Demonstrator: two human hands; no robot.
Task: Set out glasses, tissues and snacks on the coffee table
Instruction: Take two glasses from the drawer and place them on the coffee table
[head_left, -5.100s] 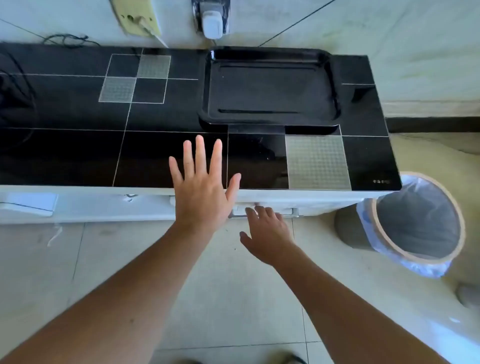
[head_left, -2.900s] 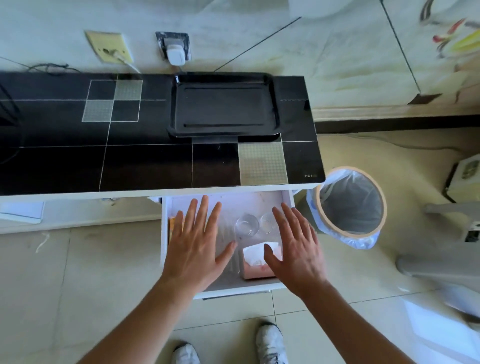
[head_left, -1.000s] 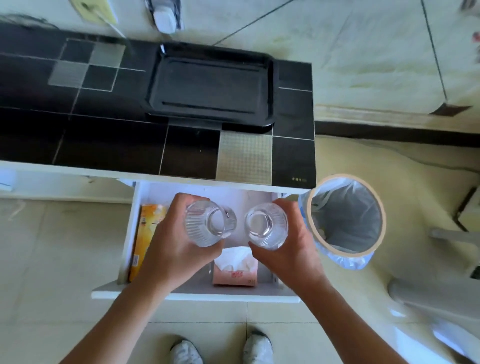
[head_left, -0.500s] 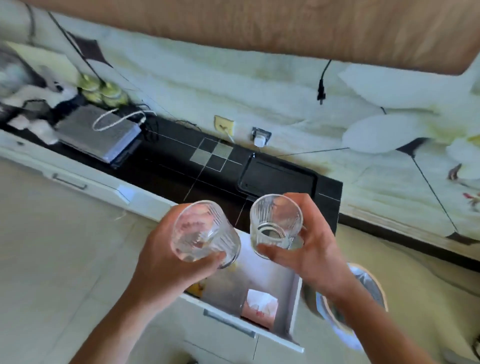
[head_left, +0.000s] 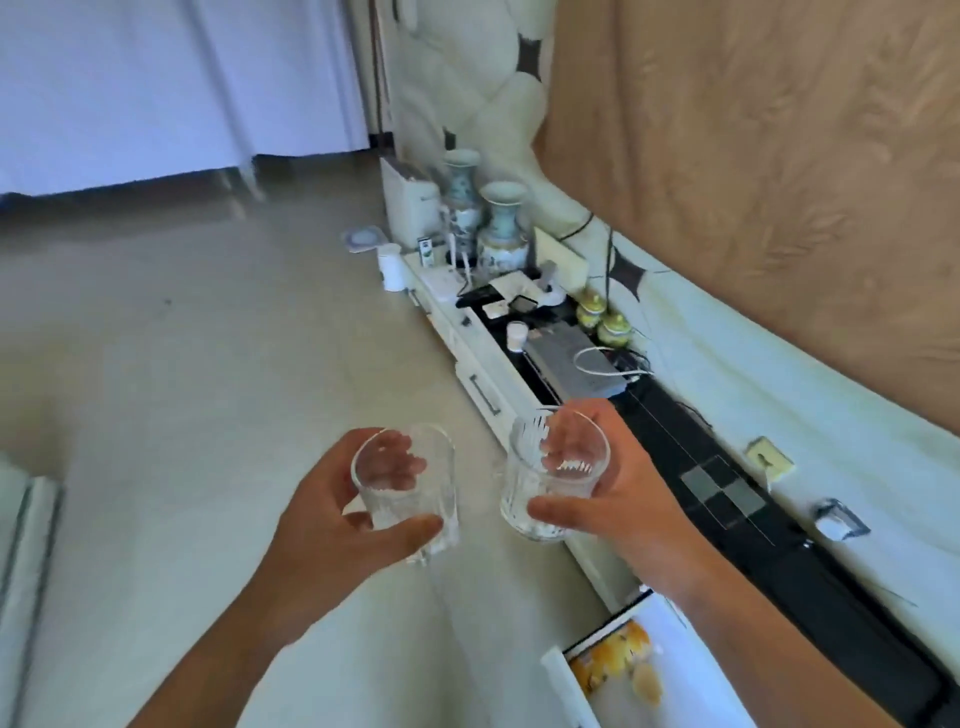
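My left hand (head_left: 322, 530) grips a clear ribbed glass (head_left: 402, 491), fingers wrapped round its far side and thumb across the front. Beside it, my right hand (head_left: 618, 499) grips a second clear ribbed glass (head_left: 553, 470) the same way. Both glasses are held upright in the air above the tiled floor, close together but apart. At the lower right the white drawer (head_left: 558, 675) stands open, with an orange snack packet (head_left: 618, 662) inside. The tissue box and the coffee table are out of sight.
A long low cabinet with a black top (head_left: 727, 499) runs along the wall at the right, carrying two porcelain vases (head_left: 501, 228), small jars, a grey box and cables. White furniture edge (head_left: 26, 571) at the far left. Pale tiled floor (head_left: 182, 364) stretches ahead.
I have turned left, away from the cabinet and open drawer, carrying both glasses. The drawer now sits at the lower right and the room's floor fills the view.
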